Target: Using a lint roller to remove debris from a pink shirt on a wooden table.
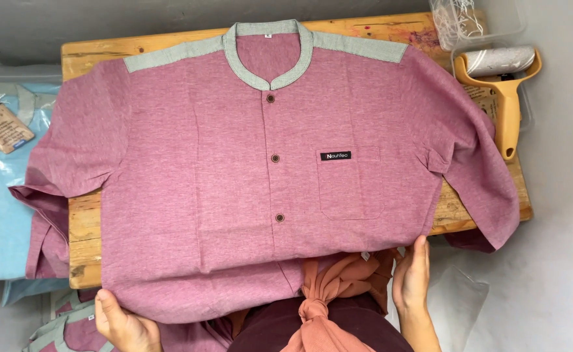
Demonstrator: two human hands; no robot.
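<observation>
A pink short-sleeved shirt with a grey band collar and grey shoulder yoke lies face up on a wooden table, buttoned, with a chest pocket and small dark label. Its hem hangs over the near table edge. My left hand grips the hem at the lower left corner. My right hand holds the hem at the lower right, fingers pointing up against the cloth. An orange knotted scarf hangs from my body between the hands.
A yellow-handled lint roller lies at the table's right end, beside a clear plastic box. Packaged light blue shirts are stacked to the left. More pink and grey garments sit at the lower left.
</observation>
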